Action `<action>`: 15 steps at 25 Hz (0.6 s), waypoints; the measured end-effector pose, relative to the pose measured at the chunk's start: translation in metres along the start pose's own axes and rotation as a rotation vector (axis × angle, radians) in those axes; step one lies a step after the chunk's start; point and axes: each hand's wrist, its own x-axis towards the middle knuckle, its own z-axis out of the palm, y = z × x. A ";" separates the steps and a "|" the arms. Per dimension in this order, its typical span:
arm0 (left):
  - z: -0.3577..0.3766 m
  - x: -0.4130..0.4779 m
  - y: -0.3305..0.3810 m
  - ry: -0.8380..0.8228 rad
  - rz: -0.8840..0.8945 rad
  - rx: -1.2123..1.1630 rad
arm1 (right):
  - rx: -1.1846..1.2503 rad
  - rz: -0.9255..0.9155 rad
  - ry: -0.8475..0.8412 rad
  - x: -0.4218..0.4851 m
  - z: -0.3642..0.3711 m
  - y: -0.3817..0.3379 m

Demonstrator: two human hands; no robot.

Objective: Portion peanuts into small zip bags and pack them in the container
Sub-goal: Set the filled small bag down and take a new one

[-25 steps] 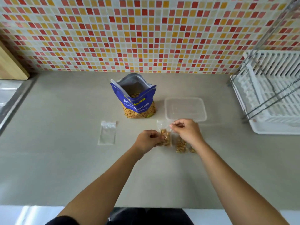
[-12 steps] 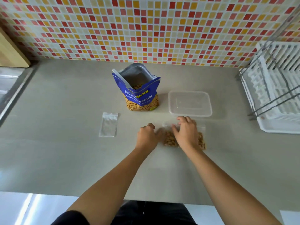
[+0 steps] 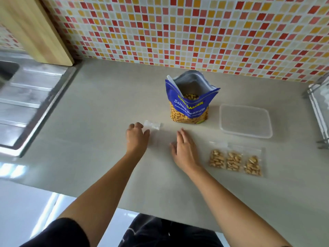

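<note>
At ten o'clock of the just-released filled bags (image 3: 235, 160), your left hand (image 3: 137, 138) meets the next empty bag (image 3: 153, 125), hold unclear; right hand (image 3: 184, 150) flat, empty.

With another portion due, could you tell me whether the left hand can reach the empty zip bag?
Likely yes: the left hand is right beside the empty zip bag; nothing blocks it.

Blue peanut bag (image 3: 191, 102) with yellow lettering, red-orange-yellow mosaic wall tiles (image 3: 178, 32), grey table (image 3: 106, 104), clear container (image 3: 245, 123), golden-brown peanuts in clear zip bags (image 3: 235, 160)
</note>
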 end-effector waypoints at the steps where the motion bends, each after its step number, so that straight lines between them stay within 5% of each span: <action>1: -0.003 0.003 -0.005 -0.016 -0.031 0.023 | -0.030 0.004 -0.022 -0.001 0.008 -0.004; 15: 0.006 0.029 -0.009 -0.238 -0.251 -0.077 | -0.286 0.063 -0.007 -0.010 0.029 -0.006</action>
